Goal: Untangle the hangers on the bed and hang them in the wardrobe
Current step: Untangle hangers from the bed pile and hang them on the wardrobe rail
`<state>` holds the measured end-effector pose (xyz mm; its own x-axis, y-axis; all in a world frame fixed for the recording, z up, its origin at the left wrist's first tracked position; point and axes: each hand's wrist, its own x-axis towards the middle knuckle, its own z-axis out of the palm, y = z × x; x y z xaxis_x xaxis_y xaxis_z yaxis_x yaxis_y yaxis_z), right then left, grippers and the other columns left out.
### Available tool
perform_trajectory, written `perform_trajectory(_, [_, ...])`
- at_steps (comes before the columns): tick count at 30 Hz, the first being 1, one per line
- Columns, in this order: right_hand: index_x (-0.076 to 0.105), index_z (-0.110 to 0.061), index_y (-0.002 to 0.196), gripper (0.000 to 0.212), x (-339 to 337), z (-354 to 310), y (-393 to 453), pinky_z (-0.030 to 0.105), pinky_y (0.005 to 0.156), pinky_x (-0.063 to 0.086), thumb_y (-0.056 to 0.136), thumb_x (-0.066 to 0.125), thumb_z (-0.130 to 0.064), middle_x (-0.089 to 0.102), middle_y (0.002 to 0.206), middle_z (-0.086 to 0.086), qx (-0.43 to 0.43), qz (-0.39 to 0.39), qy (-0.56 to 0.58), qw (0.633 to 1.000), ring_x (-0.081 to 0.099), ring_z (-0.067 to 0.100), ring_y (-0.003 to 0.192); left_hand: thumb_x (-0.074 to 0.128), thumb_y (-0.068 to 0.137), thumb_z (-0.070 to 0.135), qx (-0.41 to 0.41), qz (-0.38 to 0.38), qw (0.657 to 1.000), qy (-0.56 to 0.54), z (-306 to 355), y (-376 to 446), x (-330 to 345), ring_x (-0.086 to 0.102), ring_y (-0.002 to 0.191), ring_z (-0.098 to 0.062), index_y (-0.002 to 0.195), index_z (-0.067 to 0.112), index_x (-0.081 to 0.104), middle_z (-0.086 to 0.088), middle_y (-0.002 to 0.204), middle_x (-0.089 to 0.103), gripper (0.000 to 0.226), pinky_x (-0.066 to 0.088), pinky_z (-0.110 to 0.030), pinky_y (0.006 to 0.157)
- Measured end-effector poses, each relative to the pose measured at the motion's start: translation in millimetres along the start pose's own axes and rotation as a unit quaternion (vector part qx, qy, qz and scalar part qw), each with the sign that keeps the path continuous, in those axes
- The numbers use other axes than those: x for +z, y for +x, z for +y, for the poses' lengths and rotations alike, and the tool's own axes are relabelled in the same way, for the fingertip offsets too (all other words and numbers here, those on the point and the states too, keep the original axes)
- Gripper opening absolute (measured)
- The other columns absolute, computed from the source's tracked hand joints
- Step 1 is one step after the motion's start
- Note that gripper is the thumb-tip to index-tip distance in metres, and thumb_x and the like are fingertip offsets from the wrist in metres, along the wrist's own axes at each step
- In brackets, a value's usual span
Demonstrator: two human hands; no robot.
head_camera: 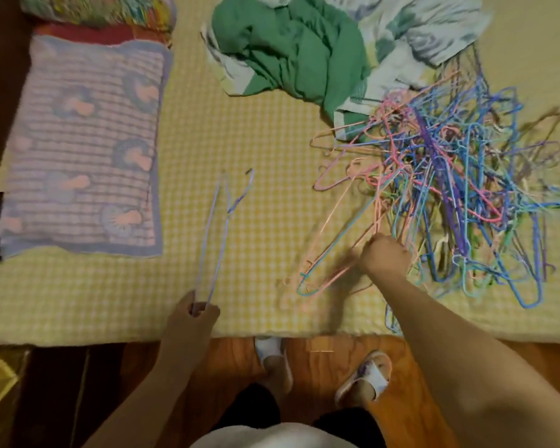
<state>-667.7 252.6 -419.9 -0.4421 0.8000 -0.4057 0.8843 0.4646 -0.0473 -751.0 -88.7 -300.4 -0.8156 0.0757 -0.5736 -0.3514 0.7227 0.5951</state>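
Note:
A tangled pile of thin wire hangers (pixel 459 189) in blue, pink, purple and green lies on the right of the yellow checked bed (pixel 240 124). My left hand (pixel 194 321) grips the lower end of a pale purple hanger (pixel 217 227), which stands out over the bed with its hook at the far end. My right hand (pixel 385 257) is curled round pink and light blue hangers (pixel 333 263) at the near left edge of the pile. The wardrobe is out of view.
A crumpled green and white cloth (pixel 304 50) lies at the back, touching the pile. A purple patterned pillow (pixel 84 147) fills the left of the bed. The bed's near edge runs above a wooden floor (pixel 320 367), where my slippered feet stand.

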Motion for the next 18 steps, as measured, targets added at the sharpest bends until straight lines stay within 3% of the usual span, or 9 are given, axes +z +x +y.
perform_trajectory(3, [0.061, -0.009, 0.097, 0.019, -36.2, -7.9, -51.2, 0.046, 0.085, 0.049, 0.089, 0.054, -0.025, 0.066, 0.096, 0.013, -0.08, 0.06, 0.016, 0.995, 0.067, 0.037, 0.088, 0.055, 0.096, 0.007, 0.047, 0.01, 0.997, -0.056, 17.8, -17.2, -0.3, 0.052, 0.061, -0.006, 0.134, 0.031, 0.05, 0.005, 0.084, 0.06, 0.045, 0.042, -0.021, 0.06])
perform_trajectory(4, [0.062, -0.009, 0.094, 0.018, -52.5, -7.4, -69.2, 0.046, 0.079, 0.05, 0.089, 0.055, -0.025, 0.066, 0.091, 0.013, -0.104, 0.089, 0.014, 0.99, 0.068, 0.037, 0.08, 0.053, 0.097, 0.008, 0.074, 0.002, 0.996, -0.054, 26.2, -24.3, -1.3, 0.053, 0.06, -0.003, 0.139, 0.036, 0.045, 0.005, 0.089, 0.062, 0.051, 0.043, -0.019, 0.061])
perform_trajectory(7, [0.063, -0.009, 0.088, 0.017, -104.2, 8.7, -114.9, 0.042, 0.063, 0.049, 0.09, 0.056, -0.024, 0.066, 0.084, 0.015, -0.144, 0.161, 0.029, 0.976, 0.066, 0.039, 0.07, 0.051, 0.099, 0.007, 0.144, -0.044, 0.988, -0.031, 59.0, -47.3, 4.6, 0.044, 0.047, -0.003, 0.134, 0.027, 0.059, -0.011, 0.09, 0.069, 0.04, 0.039, -0.016, 0.052])
perform_trajectory(8, [0.062, -0.01, 0.089, 0.018, -121.6, 15.3, -125.6, 0.042, 0.062, 0.048, 0.092, 0.054, -0.026, 0.066, 0.085, 0.014, -0.14, 0.168, 0.032, 0.975, 0.066, 0.039, 0.072, 0.051, 0.1, 0.008, 0.166, -0.06, 0.984, -0.029, 69.4, -53.6, 9.6, 0.046, 0.05, -0.001, 0.134, 0.021, 0.061, -0.003, 0.089, 0.068, 0.037, 0.039, -0.011, 0.053])
perform_trajectory(10, [0.062, -0.012, 0.089, 0.022, -159.3, 44.6, -144.0, 0.041, 0.064, 0.048, 0.093, 0.051, -0.03, 0.067, 0.086, 0.014, -0.123, 0.202, 0.042, 0.971, 0.067, 0.038, 0.077, 0.052, 0.101, 0.012, 0.207, -0.082, 0.975, -0.025, 96.0, -77.5, 27.0, 0.053, 0.069, 0.01, 0.134, 0.015, 0.059, 0.015, 0.094, 0.059, 0.034, 0.042, -0.003, 0.069])
perform_trajectory(12, [0.063, -0.011, 0.085, 0.024, -194.5, 77.4, -157.7, 0.041, 0.063, 0.049, 0.092, 0.052, -0.03, 0.068, 0.082, 0.015, -0.105, 0.246, 0.048, 0.962, 0.068, 0.037, 0.075, 0.053, 0.101, 0.019, 0.236, -0.108, 0.966, -0.013, 117.2, -96.8, 49.5, 0.055, 0.092, 0.009, 0.131, 0.014, 0.061, 0.011, 0.109, 0.062, 0.031, 0.045, -0.016, 0.093])
perform_trajectory(13, [0.064, -0.01, 0.084, 0.024, -212.5, 96.5, -164.9, 0.04, 0.062, 0.049, 0.092, 0.052, -0.029, 0.069, 0.08, 0.016, -0.095, 0.267, 0.049, 0.958, 0.068, 0.038, 0.074, 0.053, 0.101, 0.026, 0.25, -0.129, 0.96, 0.002, 129.8, -110.9, 61.3, 0.058, 0.097, 0.001, 0.125, 0.016, 0.065, 0.008, 0.111, 0.064, 0.028, 0.046, -0.027, 0.097])
perform_trajectory(16, [0.065, -0.01, 0.085, 0.026, -263.5, 169.8, -179.5, 0.04, 0.063, 0.05, 0.093, 0.048, -0.028, 0.07, 0.082, 0.017, -0.04, 0.302, 0.032, 0.952, 0.069, 0.039, 0.075, 0.049, 0.101, 0.042, 0.298, -0.21, 0.931, 0.031, 181.5, -165.2, 108.9, 0.055, 0.076, -0.011, 0.102, 0.02, 0.072, 0.004, 0.082, 0.062, 0.032, 0.05, -0.038, 0.08])
perform_trajectory(18, [0.066, -0.01, 0.087, 0.027, -291.8, 227.2, -188.0, 0.04, 0.065, 0.051, 0.093, 0.046, -0.028, 0.07, 0.086, 0.018, 0.008, 0.318, 0.029, 0.948, 0.069, 0.039, 0.079, 0.051, 0.101, 0.039, 0.341, -0.263, 0.901, 0.043, 216.2, -205.9, 145.3, 0.056, 0.074, -0.011, 0.094, 0.023, 0.073, 0.004, 0.082, 0.065, 0.028, 0.051, -0.038, 0.079])
